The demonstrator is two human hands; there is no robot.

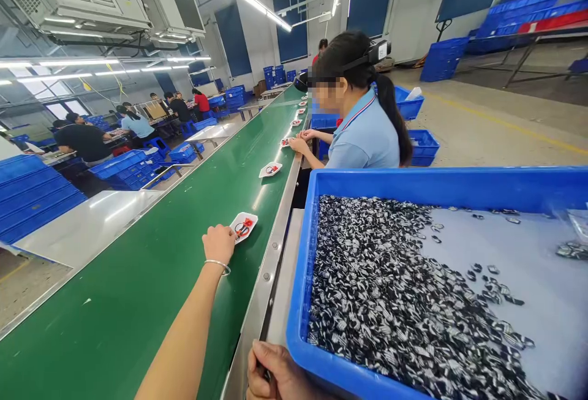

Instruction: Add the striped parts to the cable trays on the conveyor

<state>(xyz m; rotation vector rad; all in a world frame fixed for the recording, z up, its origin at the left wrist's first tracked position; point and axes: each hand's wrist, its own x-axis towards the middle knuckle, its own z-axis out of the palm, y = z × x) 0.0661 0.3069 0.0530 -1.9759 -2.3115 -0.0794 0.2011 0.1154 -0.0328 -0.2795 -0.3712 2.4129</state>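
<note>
My left hand (218, 244), with a silver bangle at the wrist, reaches over the green conveyor belt (174, 247). Its curled fingers close on the near left edge of a small white tray (250, 236) that carries red and black small parts; the fingertips are partly hidden. Low in the view, my right hand (280, 372) is beside the near corner of a blue bin (299, 320). Thumb and fingers are pressed together there, and whatever they hold cannot be made out. Many small black-and-white striped pieces (390, 283) lie in the bin.
Farther up the belt come another white tray (270, 170) and several more. A co-worker in a light blue shirt (367, 133) sits at the belt's right side, hands at a tray. The metal belt rail (271, 253) runs between belt and bin. Blue crates (37, 195) stack at left.
</note>
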